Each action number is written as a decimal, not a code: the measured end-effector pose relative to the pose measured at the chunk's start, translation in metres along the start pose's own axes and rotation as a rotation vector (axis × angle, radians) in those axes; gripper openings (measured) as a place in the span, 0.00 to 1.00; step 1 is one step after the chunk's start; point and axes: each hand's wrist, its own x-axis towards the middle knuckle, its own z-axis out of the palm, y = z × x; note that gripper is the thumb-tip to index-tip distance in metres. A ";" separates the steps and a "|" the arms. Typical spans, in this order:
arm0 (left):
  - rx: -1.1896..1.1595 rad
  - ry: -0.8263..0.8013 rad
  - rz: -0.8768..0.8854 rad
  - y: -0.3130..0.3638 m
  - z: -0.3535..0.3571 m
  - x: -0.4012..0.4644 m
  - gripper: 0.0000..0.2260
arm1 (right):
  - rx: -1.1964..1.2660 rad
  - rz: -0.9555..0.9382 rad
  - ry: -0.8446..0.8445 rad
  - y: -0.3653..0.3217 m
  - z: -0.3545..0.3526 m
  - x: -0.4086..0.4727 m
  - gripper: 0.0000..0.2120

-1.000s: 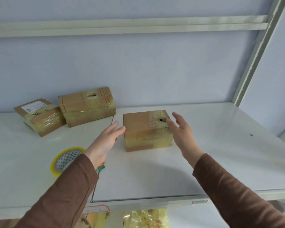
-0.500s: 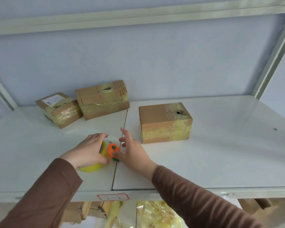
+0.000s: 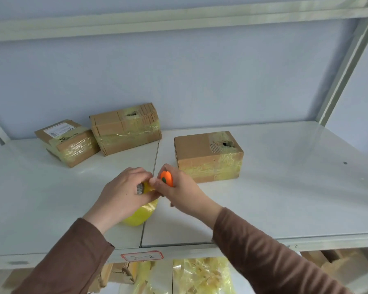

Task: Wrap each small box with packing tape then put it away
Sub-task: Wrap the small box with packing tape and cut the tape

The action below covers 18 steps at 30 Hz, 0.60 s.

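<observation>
tape roll [image 3: 141,213] gripped by left hand [image 3: 123,194], right hand [image 3: 179,193] holding cutter [image 3: 166,178] (orange)

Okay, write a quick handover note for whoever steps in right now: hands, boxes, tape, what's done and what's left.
Left hand: grips the yellow tape roll just above the shelf.
Right hand: holds the orange cutter, its fingers meeting the left hand at the roll.
Boxes: three on the shelf, all showing yellow tape: labelled box far left, middle box beside it, right box standing apart.
Done: these three look wrapped.
Left: no unwrapped box in view; whether more remain cannot be told.
</observation>
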 end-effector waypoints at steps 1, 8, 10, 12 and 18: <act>-0.035 -0.004 0.031 0.008 0.002 0.001 0.07 | -0.060 -0.027 -0.004 -0.002 -0.009 -0.002 0.19; -0.194 -0.037 0.152 0.047 0.020 0.016 0.03 | -0.463 0.026 0.299 -0.004 -0.043 -0.022 0.29; -0.281 -0.040 0.165 0.057 0.024 0.019 0.04 | -0.352 0.045 0.414 -0.001 -0.059 -0.029 0.31; -0.422 -0.072 0.150 0.069 0.029 0.023 0.07 | -0.242 0.035 0.478 0.004 -0.067 -0.039 0.29; -0.448 -0.132 0.125 0.090 0.046 0.033 0.08 | 0.536 0.191 0.707 0.015 -0.114 -0.059 0.25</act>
